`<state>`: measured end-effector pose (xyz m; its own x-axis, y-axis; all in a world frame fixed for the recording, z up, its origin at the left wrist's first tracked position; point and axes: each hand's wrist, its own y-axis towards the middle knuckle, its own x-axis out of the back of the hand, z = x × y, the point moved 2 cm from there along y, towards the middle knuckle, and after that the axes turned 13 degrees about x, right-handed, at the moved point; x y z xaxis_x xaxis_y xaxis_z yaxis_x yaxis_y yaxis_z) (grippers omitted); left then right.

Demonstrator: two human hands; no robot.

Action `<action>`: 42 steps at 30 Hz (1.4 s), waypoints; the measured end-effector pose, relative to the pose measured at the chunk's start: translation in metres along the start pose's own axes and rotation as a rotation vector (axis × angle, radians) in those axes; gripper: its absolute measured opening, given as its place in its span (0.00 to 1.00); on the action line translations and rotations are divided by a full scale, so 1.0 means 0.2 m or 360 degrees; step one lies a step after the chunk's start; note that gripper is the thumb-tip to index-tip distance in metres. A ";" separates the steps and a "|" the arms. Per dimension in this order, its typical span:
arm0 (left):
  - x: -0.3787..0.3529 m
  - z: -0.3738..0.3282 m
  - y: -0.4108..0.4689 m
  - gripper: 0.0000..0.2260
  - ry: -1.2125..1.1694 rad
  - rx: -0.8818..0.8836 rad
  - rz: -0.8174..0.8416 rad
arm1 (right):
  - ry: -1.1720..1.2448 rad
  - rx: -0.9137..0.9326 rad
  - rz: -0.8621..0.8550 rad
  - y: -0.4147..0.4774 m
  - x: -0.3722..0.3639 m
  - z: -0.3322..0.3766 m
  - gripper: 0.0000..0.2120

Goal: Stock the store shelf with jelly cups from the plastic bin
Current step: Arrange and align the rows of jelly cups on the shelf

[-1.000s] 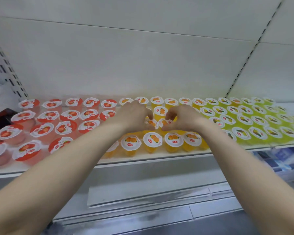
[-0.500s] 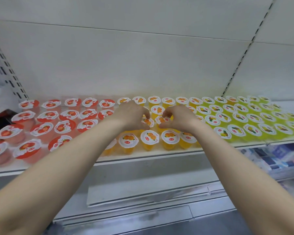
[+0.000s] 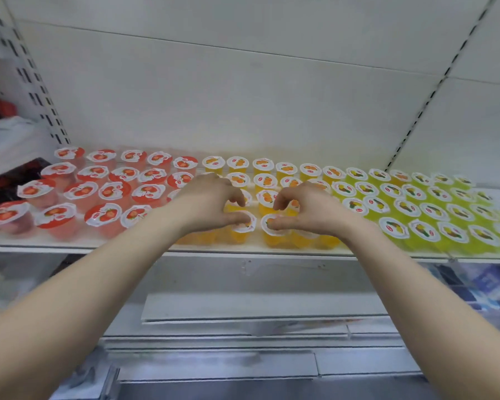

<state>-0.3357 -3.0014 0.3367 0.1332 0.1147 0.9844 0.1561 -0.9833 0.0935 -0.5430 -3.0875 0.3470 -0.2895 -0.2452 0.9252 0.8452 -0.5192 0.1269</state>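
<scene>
Head view: the shelf (image 3: 98,246) carries red jelly cups (image 3: 107,192) at left, orange ones in the middle and green jelly cups (image 3: 416,209) at right. The left hand (image 3: 211,203) has its grip curled round an orange jelly cup (image 3: 232,209). The right hand (image 3: 309,209) grips a second orange jelly cup (image 3: 294,203) just beside it. Both thumbs lie across lids of the near row.

Glossy plastic jelly cups (image 3: 425,230) on matt shelf (image 3: 98,246).

White back panel (image 3: 243,105); slotted uprights (image 3: 416,131) at left and right; pale boards (image 3: 257,310) below; even, soft light.
</scene>
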 end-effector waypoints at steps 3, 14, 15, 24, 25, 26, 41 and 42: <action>-0.05 -0.03 -0.06 0.24 0.0126 0.0032 -0.0004 | -0.0243 0.0080 0.0122 -0.03 -0.04 0.04 0.22; -0.11 -0.06 -0.09 0.21 0.0133 0.0101 -0.0094 | -0.0402 0.0166 0.0113 -0.01 -0.09 0.03 0.20; -0.11 -0.06 -0.09 0.21 0.0126 0.0105 -0.0094 | -0.0402 0.0167 0.0129 -0.01 -0.09 0.03 0.21; -0.09 -0.06 -0.13 0.25 0.0114 0.0126 -0.0093 | -0.0289 0.0168 0.0090 0.01 -0.01 0.00 0.20; -0.07 -0.05 -0.15 0.27 0.0083 0.0140 -0.0114 | -0.0293 0.0193 0.0053 0.02 -0.01 0.00 0.18; -0.05 -0.03 -0.17 0.27 0.0038 0.0162 -0.0140 | -0.0309 0.0220 0.0010 0.03 0.00 0.00 0.16; -0.06 0.36 -0.41 0.26 0.0012 0.0358 -0.0231 | -0.0354 0.0419 -0.0138 0.18 -0.33 0.38 0.22; -0.06 0.37 -0.40 0.24 0.0015 0.0339 -0.0254 | -0.0396 0.0411 -0.0135 0.19 -0.34 0.40 0.22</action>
<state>-0.2773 -2.9133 0.3067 0.0812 0.2634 0.9613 0.3771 -0.9009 0.2150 -0.4552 -3.0257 0.3176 -0.2720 0.0132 0.9622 0.9177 -0.2973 0.2635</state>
